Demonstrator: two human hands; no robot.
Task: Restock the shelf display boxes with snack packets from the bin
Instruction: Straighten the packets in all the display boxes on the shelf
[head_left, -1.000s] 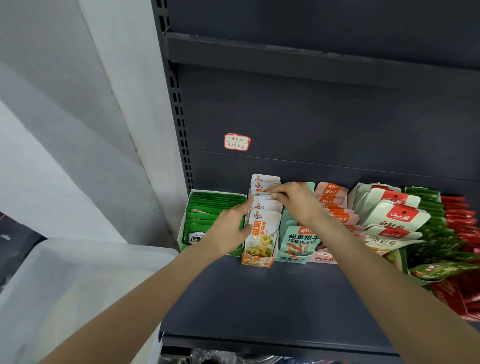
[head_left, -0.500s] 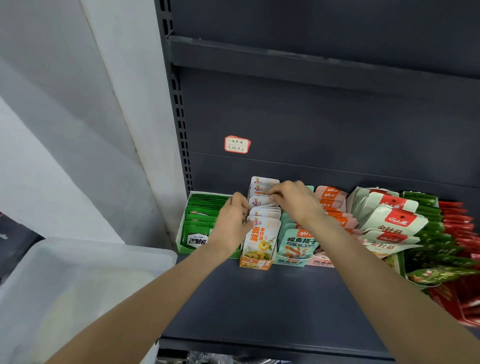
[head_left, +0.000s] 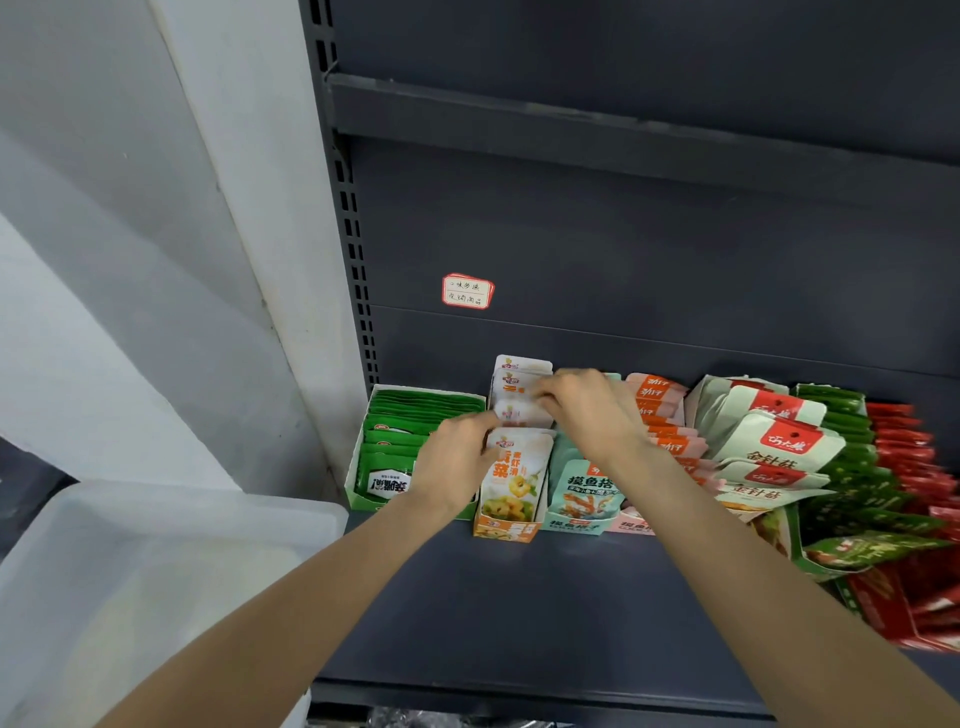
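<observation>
- While both hands work in the orange display box (head_left: 506, 530), the left hand (head_left: 457, 457) has its fingers curled against the left side of the front packet (head_left: 514, 480), and the right hand (head_left: 582, 402) pinches the tops of the packets (head_left: 511, 387) further back in the same row.
- From where I stand, these pouches look light, thin and floppy; I judge they bend easily and would slide on one another, so the flat sealed top edge is the sensible place to take hold.
- They stand upright in a tight file inside the orange display box, which sits on the dark shelf (head_left: 519, 613) between the green box (head_left: 363, 488) and the teal box (head_left: 576, 522).
- The bin (head_left: 171, 519), a translucent white tub, sits low at the left, just beside the shelf edge; what lies in it I cannot make out.
- Writing: the front packet shows large orange Chinese characters, the lower one reading "菜", over a picture of yellow rings.
- The teal packet (head_left: 587, 493) reads "摸鱼搭…", partly hidden by the right wrist.
- The pale green pouches (head_left: 779, 447) carry a red badge and "金针菇".
- A red-bordered sticker (head_left: 467, 291) on the back panel has handwriting too small to read surely.
</observation>
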